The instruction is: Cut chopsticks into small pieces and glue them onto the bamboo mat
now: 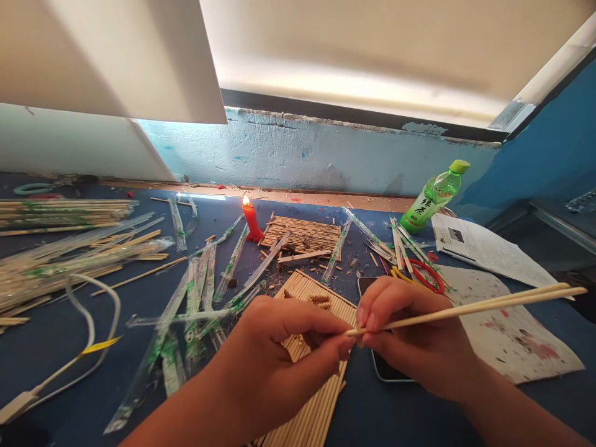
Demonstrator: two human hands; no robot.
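Littered tabletop (372,410) fronts blue wall (316,152); left hand (293,360) and right hand (419,338) pinch seemingly two chopsticks (488,304).

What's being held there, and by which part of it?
Two thin wooden sticks: the left grip pinches near one end, the right grip just beside it.

Held both bare forearms (195,403) angled inward from below. Had left hand (274,347) and right hand (421,341) facing each other just right of centre, nearly meeting, each thumb (316,366) pinched toward the forefinger (321,318). Had the left's other fingers curled beneath.
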